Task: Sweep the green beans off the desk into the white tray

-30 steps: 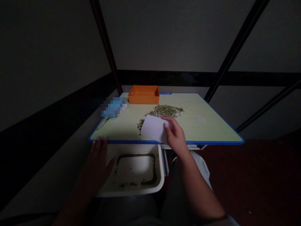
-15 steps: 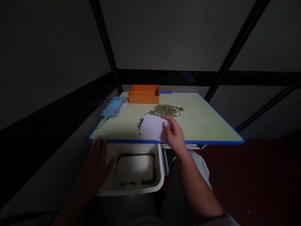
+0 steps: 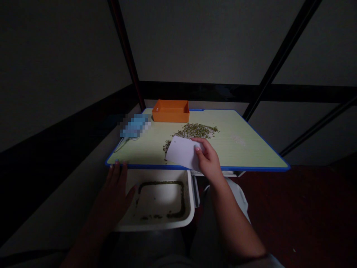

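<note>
A white card (image 3: 182, 150) is gripped between the thumb and fingers of my right hand (image 3: 208, 158), held slanted over the table's front edge. Behind and left of the card lie small green beans or seeds (image 3: 198, 130), spread on the pale green tabletop (image 3: 240, 150); the card hides part of them. My left hand (image 3: 116, 190) rests with fingers stretched out at the left rim of a white plastic bin (image 3: 192, 208), its fingertips at the table edge. Along the bin's floor edges runs a band of small dark green bits (image 3: 182, 199).
An orange open box (image 3: 170, 116) stands at the back left of the table. Left of it is a blurred-out blue item (image 3: 136, 125) with a white cable (image 3: 119, 144). Whitish grains (image 3: 238, 139) lie on the right. Walls close in behind and on the left.
My right hand and the card have shifted very slightly right and down. My left hand stays in place, and the scattered pile looks the same.
</note>
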Tool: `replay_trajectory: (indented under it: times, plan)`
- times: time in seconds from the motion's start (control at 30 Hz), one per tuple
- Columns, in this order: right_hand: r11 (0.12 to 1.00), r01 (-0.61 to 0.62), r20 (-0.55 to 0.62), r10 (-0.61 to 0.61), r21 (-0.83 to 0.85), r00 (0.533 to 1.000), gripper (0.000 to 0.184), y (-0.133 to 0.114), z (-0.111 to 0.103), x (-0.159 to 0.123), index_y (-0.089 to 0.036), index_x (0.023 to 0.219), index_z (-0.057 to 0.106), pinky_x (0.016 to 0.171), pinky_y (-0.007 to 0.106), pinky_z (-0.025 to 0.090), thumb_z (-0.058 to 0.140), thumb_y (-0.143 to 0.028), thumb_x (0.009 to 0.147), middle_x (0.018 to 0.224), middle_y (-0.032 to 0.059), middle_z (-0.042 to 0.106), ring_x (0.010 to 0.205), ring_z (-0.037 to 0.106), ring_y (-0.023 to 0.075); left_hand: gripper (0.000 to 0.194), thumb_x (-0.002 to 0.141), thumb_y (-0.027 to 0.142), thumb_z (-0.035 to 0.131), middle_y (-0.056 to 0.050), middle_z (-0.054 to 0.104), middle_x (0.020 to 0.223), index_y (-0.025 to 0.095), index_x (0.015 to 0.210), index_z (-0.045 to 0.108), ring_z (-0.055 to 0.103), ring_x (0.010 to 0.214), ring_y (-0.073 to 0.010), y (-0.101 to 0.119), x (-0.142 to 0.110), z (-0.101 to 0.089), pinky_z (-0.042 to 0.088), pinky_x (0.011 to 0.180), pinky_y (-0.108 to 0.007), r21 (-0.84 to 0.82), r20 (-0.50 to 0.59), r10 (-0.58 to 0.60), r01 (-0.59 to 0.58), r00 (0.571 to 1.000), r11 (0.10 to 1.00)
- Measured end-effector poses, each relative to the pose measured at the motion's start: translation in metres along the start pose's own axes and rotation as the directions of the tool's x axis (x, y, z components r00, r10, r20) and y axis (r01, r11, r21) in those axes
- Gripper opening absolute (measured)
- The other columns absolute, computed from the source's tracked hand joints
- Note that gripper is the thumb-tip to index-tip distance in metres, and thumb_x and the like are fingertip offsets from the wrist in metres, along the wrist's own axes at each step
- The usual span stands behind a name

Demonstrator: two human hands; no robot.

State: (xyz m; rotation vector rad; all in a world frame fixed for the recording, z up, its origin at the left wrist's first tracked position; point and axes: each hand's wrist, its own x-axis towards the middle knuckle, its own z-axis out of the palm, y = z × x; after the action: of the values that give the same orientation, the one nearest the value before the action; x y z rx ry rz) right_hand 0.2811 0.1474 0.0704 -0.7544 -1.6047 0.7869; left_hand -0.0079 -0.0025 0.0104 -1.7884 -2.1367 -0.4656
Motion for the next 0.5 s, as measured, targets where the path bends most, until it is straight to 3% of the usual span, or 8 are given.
replay_trajectory:
  times: [0.5]
  plan:
    - [1.000, 0.010, 0.001, -0.010, 0.009, 1.000, 0.024, 0.0025, 0.0037, -0.0005, -0.023, 0.112, 0.064, 0.090, 0.036, 0.051, 0.050, -0.029, 0.094, 0.110, 0.0052, 0.072, 0.104, 0.065, 0.0218, 0.075, 0.089, 0.051, 0.034, -0.025, 0.025, 0.161, 0.009, 0.151, 0.023, 0.024, 0.151, -0.0372, 0.0002, 0.0003, 0.0001, 0.035, 0.118, -0.056, 0.010, 0.015, 0.005, -0.005, 1.000, 1.000]
